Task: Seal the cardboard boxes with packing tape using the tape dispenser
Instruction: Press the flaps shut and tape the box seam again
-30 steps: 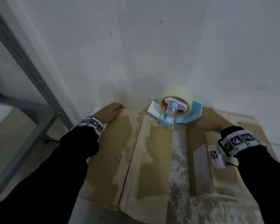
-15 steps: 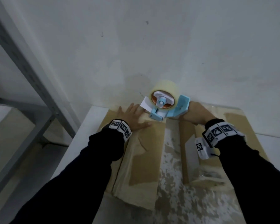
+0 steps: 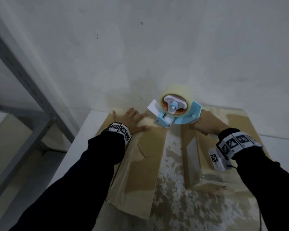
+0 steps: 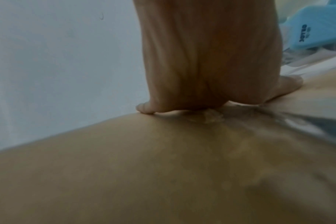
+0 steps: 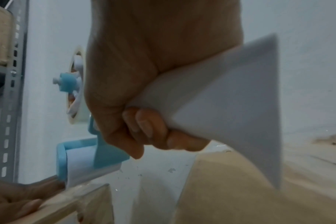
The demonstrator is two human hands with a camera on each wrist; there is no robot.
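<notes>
The cardboard box (image 3: 145, 157) lies on the white counter (image 3: 77, 147), its far edge close to the wall (image 3: 140, 55); its flaps are closed (contents hidden). The left hand (image 3: 132, 120) presses flat, fingers spread, on the left flap. The right hand (image 3: 207, 124) is clenched round the handle of the blue tape dispenser (image 3: 177, 112), whose front end touches the box's far edge beside the left hand.

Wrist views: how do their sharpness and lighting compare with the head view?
Left wrist: dim, the cardboard box soft and smeared near the lens, the left hand fairly sharp. Right wrist: the white handle in the right hand is motion-blurred. Head: dim but sharper, the tape dispenser crisp, edges bowed by the wide angle.
</notes>
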